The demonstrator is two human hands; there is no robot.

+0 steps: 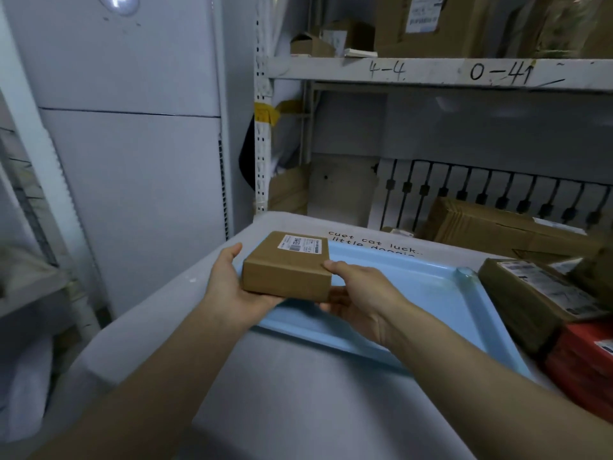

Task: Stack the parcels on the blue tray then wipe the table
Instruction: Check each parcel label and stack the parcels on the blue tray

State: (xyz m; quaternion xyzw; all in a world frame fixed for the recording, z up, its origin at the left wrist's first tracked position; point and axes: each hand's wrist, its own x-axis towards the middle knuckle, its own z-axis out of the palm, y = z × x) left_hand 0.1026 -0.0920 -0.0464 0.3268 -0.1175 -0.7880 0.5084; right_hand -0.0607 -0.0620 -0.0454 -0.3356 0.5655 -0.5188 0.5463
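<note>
both hands gripping brown parcel (287,265), over blue tray (431,293)

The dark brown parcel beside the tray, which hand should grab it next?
Probably the right hand. The dark brown parcel lies just off the blue tray on that side, while the left hand is at the far side, both gripping the small box.

A small flat brown cardboard parcel (287,265) with a white shipping label on top was held level over the far left corner of the blue tray (431,293) — whether it touched the tray cannot be told. The tray, shallow and pale blue, lay on the white table (298,393). Just beside its right edge sat a darker brown labelled parcel (530,300) and a red one (587,363) — both off the tray.
</note>
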